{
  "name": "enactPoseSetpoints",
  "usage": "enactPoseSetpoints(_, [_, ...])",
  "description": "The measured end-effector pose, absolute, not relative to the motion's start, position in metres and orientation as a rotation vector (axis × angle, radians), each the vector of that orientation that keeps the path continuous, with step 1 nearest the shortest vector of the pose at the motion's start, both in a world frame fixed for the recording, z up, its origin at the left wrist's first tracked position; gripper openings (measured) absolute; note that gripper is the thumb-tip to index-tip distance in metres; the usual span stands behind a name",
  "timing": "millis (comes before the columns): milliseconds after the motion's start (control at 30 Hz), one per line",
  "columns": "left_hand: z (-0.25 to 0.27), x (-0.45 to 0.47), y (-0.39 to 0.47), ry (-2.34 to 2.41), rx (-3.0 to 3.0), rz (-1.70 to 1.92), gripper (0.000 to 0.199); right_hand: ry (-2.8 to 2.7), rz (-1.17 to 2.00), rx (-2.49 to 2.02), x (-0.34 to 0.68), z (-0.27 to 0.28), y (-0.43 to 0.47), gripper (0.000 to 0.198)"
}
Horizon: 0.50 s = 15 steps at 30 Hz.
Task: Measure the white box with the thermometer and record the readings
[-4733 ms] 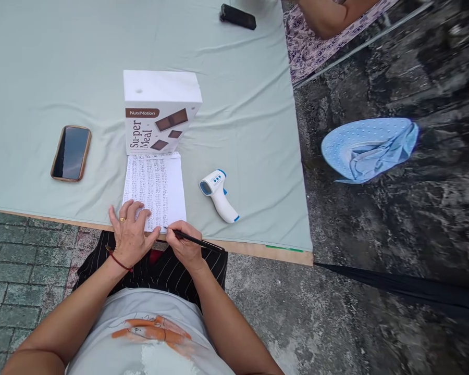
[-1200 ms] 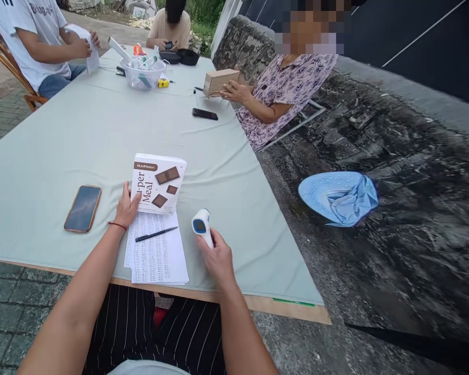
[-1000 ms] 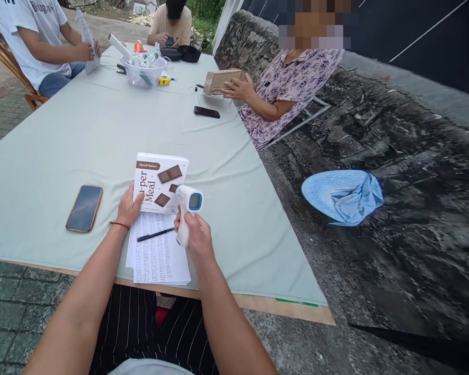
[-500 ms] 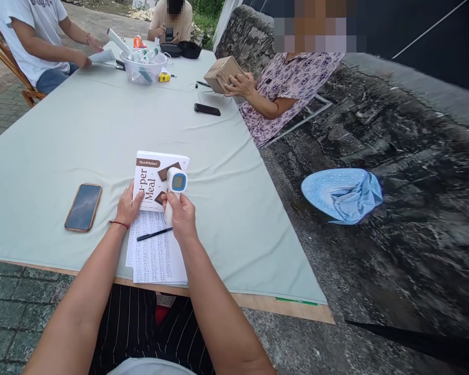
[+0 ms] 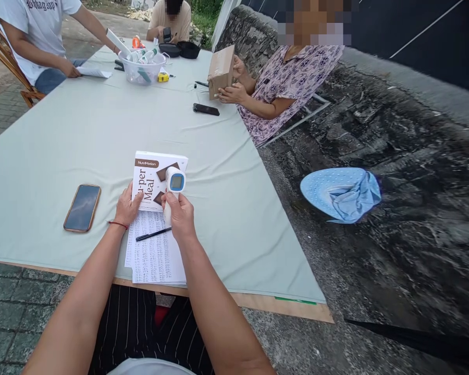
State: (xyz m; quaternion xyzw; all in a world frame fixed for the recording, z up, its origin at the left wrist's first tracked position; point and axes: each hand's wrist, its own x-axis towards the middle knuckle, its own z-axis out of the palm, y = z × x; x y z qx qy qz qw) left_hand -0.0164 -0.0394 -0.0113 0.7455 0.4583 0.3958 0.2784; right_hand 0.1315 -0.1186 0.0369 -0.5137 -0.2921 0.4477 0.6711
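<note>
My left hand (image 5: pixel 128 204) grips the left edge of a white and brown meal box (image 5: pixel 144 179), its thumb lying on the front. In my right hand (image 5: pixel 181 212) is a white infrared thermometer (image 5: pixel 175 182), fingers wrapped round its handle. The blue-rimmed grey screen faces me, in front of the box's right part. Just below the box lie printed sheets of paper (image 5: pixel 152 260), with a black pen (image 5: pixel 153 234) across them. A phone with an orange-brown case (image 5: pixel 82 207) rests left of my left hand.
A clear plastic basket (image 5: pixel 135 72) with bottles, a yellow tape measure (image 5: pixel 163 77), black containers (image 5: pixel 188 49) and a black phone-like object (image 5: pixel 206 109) are farther up the cloth-covered table (image 5: pixel 101 130). Three people sit around it; one holds a cardboard box (image 5: pixel 221 70). A blue hat (image 5: pixel 342 195) is at the right.
My hands, the meal box and the thermometer hold their places. The person at right has turned the cardboard box more upright. The person at left has lowered a paper and reached toward the basket.
</note>
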Motion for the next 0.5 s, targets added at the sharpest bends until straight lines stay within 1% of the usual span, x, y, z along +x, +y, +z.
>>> enactPoseSetpoints(233, [-0.013, -0.017, -0.039, 1.222, 1.978, 1.051, 0.075, -0.669, 1.056, -1.122, 0.129, 0.058, -0.129, 0.035])
enactPoseSetpoints(400, [-0.015, -0.018, -0.038, 1.211, 1.986, 1.059, 0.068, -0.656, 1.123, -1.082, 0.132, 0.072, -0.152, 0.028])
enactPoseSetpoints(500, [-0.016, -0.019, -0.037, 1.199, 1.96, 1.068, 0.064, -0.662, 1.141, -1.11, 0.137, 0.074, -0.174, 0.027])
